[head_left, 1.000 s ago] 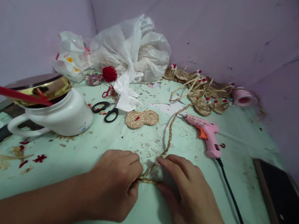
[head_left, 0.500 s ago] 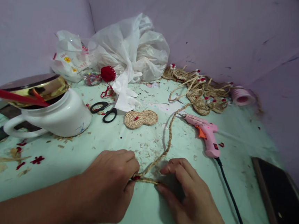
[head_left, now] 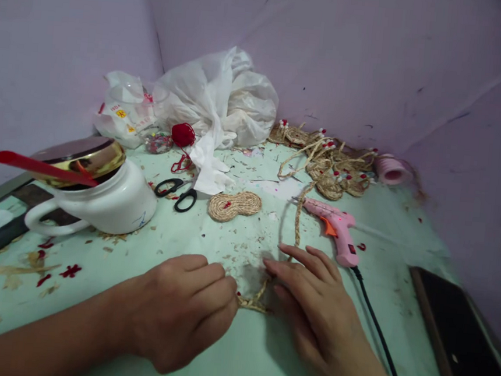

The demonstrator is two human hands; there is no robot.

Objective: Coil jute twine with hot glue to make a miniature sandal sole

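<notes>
My left hand (head_left: 187, 308) is closed on one end of a braided straw cord (head_left: 299, 224), low in the middle of the head view. A bit of red shows where the cord leaves my fist. My right hand (head_left: 316, 308) lies over the cord with its fingers stretched out, and hides part of it. Between my hands a short bent stretch of the cord is visible. Beyond my right hand the cord runs back past the nozzle of a pink glue gun (head_left: 339, 225). A coiled straw piece shaped like an eight (head_left: 243, 203) lies flat ahead of my hands.
Black-handled scissors (head_left: 185, 200) and a white mug (head_left: 118, 200) with a red stick are on the left. Behind stand a plastic bag (head_left: 205, 102), red yarn (head_left: 183, 135), coiled straw pieces (head_left: 329, 186) and a pink roll (head_left: 391, 170). A dark phone-like slab (head_left: 448, 334) lies right.
My right hand has let go of the cord's lower strand and stretched its fingers across the cord. My left hand still grips its end. The view has shifted slightly.
</notes>
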